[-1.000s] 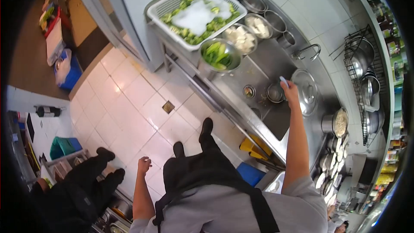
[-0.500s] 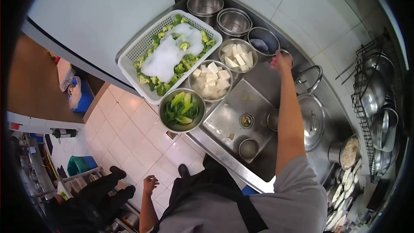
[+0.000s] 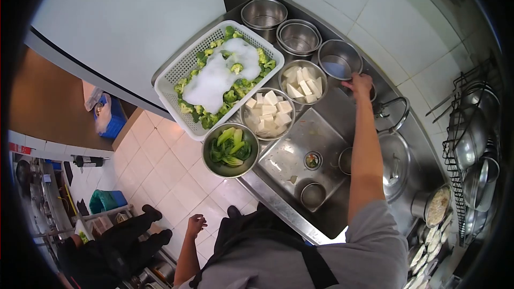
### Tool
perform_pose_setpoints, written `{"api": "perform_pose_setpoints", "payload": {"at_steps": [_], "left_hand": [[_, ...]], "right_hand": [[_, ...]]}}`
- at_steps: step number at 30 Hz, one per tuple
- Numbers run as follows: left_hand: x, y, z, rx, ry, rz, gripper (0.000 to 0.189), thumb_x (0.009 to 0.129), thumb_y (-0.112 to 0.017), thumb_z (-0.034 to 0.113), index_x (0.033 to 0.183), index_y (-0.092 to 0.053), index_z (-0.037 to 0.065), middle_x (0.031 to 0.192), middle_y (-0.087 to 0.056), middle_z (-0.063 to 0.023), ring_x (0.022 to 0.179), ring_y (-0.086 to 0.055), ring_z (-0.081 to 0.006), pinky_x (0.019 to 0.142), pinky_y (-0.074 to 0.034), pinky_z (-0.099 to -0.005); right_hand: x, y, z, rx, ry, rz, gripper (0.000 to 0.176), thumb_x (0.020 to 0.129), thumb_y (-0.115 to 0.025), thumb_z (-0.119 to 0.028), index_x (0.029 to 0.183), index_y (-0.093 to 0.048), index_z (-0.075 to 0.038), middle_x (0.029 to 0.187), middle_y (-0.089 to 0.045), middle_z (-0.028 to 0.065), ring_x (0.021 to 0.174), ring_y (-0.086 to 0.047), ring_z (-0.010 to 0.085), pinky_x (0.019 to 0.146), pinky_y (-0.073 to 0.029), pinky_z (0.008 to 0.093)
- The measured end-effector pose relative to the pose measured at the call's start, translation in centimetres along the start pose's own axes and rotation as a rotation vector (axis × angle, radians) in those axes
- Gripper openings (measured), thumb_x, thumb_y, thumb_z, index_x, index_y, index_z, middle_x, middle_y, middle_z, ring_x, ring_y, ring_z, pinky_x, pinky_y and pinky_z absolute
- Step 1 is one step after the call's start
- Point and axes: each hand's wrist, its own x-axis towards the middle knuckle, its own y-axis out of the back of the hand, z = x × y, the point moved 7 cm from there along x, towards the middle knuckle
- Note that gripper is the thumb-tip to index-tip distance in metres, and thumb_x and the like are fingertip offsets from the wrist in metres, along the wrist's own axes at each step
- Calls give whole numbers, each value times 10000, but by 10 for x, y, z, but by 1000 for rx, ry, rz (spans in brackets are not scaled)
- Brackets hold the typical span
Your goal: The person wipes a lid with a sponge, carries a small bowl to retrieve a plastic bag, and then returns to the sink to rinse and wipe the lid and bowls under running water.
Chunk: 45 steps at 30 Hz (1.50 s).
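Note:
My right hand (image 3: 361, 84) reaches across the sink (image 3: 300, 147), fingers closed at the rim of a small round metal bowl (image 3: 373, 94) that it largely covers. Just beyond its fingertips stands a metal pot (image 3: 339, 55) with something bluish-grey inside. To its left, one metal bowl holds white tofu pieces (image 3: 303, 84), and a nearer one holds tofu cubes (image 3: 269, 113) in liquid. Down by my side hangs my left hand (image 3: 196, 225), its fingers loosely bent and apart, with nothing in them.
A white basket (image 3: 174, 115) of broccoli topped with white powder or foam stands beside a bowl of leafy greens (image 3: 230, 152). Stacked metal pots (image 3: 298, 36) line the back. The faucet (image 3: 401, 115) and a lid (image 3: 393, 166) are at right. Another person's legs (image 3: 139, 225) show lower left.
The view has shifted, so the counter appears lower and farther right. The small bowl's rim shows lower beneath my right hand, which has come closer to the pot. My left hand stays down.

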Motion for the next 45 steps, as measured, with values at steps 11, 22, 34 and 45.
{"api": "perform_pose_setpoints", "payload": {"at_steps": [11, 22, 34, 45], "left_hand": [[12, 4, -11, -4, 38, -46, 346, 894, -611, 157, 1191, -576, -15, 875, -689, -129, 698, -703, -202, 514, -495, -288], [-62, 114, -161, -385, 339, 125, 267, 913, -540, 158, 1162, -562, 65, 869, -663, -125, 701, -695, -267, 543, -487, -359], [2, 302, -298, -476, 11, 265, 206, 878, -605, 213, 977, -647, 36, 785, -672, -93, 616, -668, -195, 453, -476, -316], [42, 560, -165, -589, -152, 527, 384, 869, -646, 197, 1151, -614, -61, 838, -678, -92, 733, -684, -172, 647, -505, -281]], "right_hand": [[-42, 32, -109, -568, 410, 65, 235, 839, -593, -129, 751, -578, 89, 678, -594, 149, 563, -624, 211, 508, -565, 353], [-244, 64, -156, -842, 705, 126, 269, 813, -588, -162, 657, -455, 12, 551, -431, 88, 536, -396, 167, 511, -338, 380], [-507, -152, -127, -732, 734, -451, 335, 920, -560, -174, 699, -327, -81, 669, -273, -47, 633, -255, 74, 546, -208, 318], [-596, -499, 13, -828, 662, -895, 284, 769, -567, -86, 629, -328, -20, 564, -287, 46, 557, -301, 141, 497, -264, 389]]}}
